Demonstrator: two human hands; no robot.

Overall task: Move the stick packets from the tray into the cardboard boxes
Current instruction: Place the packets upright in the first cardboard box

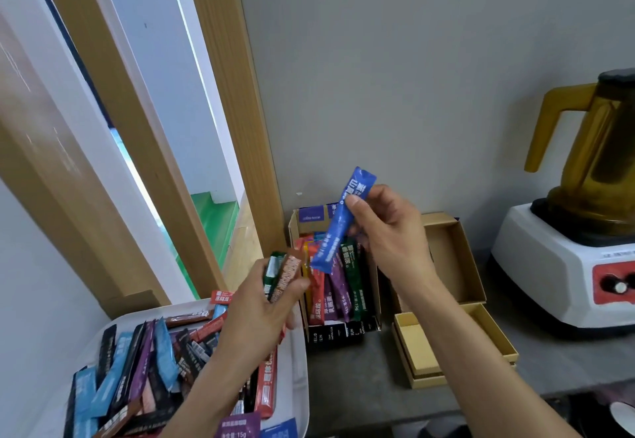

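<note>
The right hand (388,231) pinches a blue packet (338,228) between thumb and curled fingers. It holds the packet tilted above the far end of the middle box (293,228), with the lower tip over the packets already there. That box stands on the grey counter (360,379) just right of the tray and holds a row of standing packets (338,286) in red, purple and green.

The left hand (261,310) grips a small bunch of packets (287,274), a green one and a brown one showing, over the far right corner of the white tray (299,362). Many loose packets (137,362) lie heaped in the tray at near left.

Right of the middle box sits an open empty box (453,259), with a small yellow box (419,345) nearer. A blender (563,259) stands at far right.
</note>
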